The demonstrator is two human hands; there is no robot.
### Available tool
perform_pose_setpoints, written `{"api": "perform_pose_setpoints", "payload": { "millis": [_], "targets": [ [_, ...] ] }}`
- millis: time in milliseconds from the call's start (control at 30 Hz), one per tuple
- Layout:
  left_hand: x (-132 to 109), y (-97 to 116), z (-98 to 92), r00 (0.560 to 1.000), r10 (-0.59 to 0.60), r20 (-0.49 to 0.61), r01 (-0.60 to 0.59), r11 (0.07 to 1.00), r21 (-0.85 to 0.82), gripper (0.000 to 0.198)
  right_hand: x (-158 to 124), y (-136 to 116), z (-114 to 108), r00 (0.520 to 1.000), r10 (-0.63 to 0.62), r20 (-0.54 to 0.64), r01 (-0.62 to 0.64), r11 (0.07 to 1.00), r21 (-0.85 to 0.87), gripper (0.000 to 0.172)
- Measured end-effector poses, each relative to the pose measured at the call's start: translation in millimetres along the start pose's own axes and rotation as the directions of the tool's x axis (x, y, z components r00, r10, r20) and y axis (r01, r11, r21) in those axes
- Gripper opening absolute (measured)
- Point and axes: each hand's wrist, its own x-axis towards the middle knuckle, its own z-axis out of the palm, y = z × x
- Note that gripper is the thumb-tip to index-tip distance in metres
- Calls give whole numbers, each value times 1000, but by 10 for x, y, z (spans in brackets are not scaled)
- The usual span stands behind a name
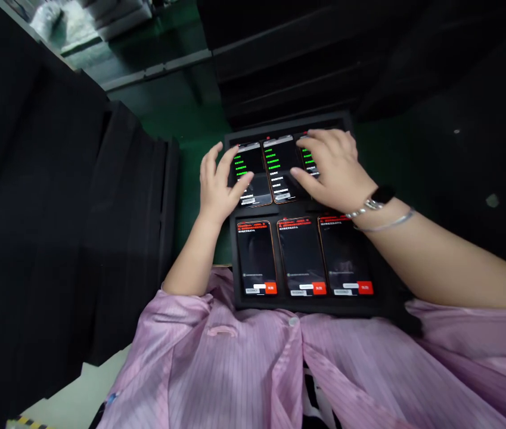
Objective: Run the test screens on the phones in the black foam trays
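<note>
A black foam tray (pixel 255 212) holds several smartphones in two rows of three. In the far row, the left phone (pixel 259 182), the middle phone (pixel 282 173) and the right phone (pixel 309 156) show green and white text. My left hand (pixel 221 185) is open at the tray's left edge, thumb over the left phone's screen. My right hand (pixel 333 164) spreads over the right phone and hides most of it; its thumb points toward the middle phone. Whether the fingertips touch the glass, I cannot tell. The near-row phones (pixel 301 253) show red text and red buttons.
Tall stacks of black foam trays (pixel 132 226) stand on my left. The work surface is dark green (pixel 181 101), with a pale ledge (pixel 163 68) across it. Dark stacked shapes (pixel 288 65) rise behind the tray. Grey items (pixel 118 18) lie at the far left.
</note>
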Motion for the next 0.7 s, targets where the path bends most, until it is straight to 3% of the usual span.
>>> {"api": "perform_pose_setpoints", "payload": {
  "millis": [100, 267, 533, 600, 700],
  "targets": [
    [-250, 152, -46, 997, 30, 67, -32, 999, 27, 79, -259, -123, -28, 996, -68, 64, 64, 996, 68, 58],
    [-372, 195, 130, 980, -72, 184, 72, 997, 4, 80, -342, -42, 197, 992, -105, 71, 96, 989, 115, 56],
    [-394, 236, 155, 983, -130, 131, 120, 989, 85, 67, -314, -76, 277, 992, -93, 80, 87, 994, 71, 54],
    [-407, 253, 141, 991, -88, 97, 78, 992, 97, 66, -325, -86, 268, 992, -113, 52, 111, 993, 39, 51],
    [-407, 262, 118, 996, 9, 89, -19, 994, 104, 50, -322, -85, 261, 987, -154, 40, 155, 988, -6, 45]
  ]
}}
